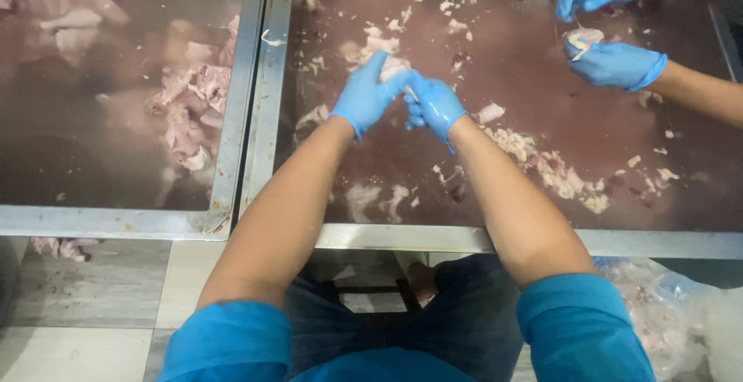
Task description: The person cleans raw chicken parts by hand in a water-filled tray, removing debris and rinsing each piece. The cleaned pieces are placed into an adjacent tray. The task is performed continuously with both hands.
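Both my hands wear blue gloves and meet over the right-hand steel tank (464,236) of murky reddish water. My left hand (364,97) grips a pale piece of raw meat (393,65) from the left. My right hand (435,107) closes on the same piece from the right, fingers curled against it. The piece is mostly hidden between the gloves. Loose pale scraps (542,161) float on the water around my hands.
A second steel tank (232,142) on the left holds pinkish meat pieces (190,111) under cloudy water. Another person's blue-gloved hands (615,63) hold a pale piece at the upper right. A clear plastic bag (665,312) lies on the floor at the lower right.
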